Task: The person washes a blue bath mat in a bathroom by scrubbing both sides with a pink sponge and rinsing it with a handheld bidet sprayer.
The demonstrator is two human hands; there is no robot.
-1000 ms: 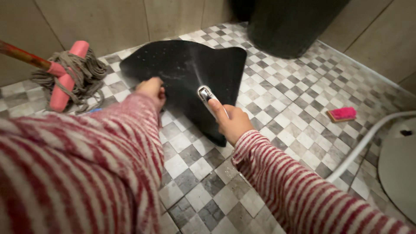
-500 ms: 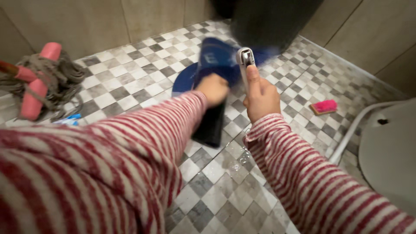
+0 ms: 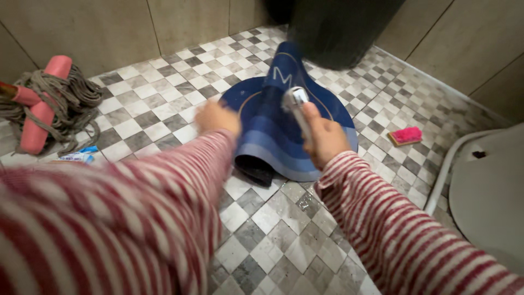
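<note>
We are looking down past striped sleeves at a checkered tile floor (image 3: 262, 229). Our right hand (image 3: 323, 136) is closing its fingers around a chrome spray head (image 3: 296, 105), holding it over the near right part of a round blue mat (image 3: 273, 131). Our left hand (image 3: 218, 117) is hovering, blurred, at the mat's left edge; we cannot tell how far it is opening. The mat is lying on the tiles, its near edge curling up dark. A pink brush (image 3: 405, 135) is sitting to the right, a mop (image 3: 46, 106) far left, a dark bin (image 3: 338, 30) beyond the mat.
</note>
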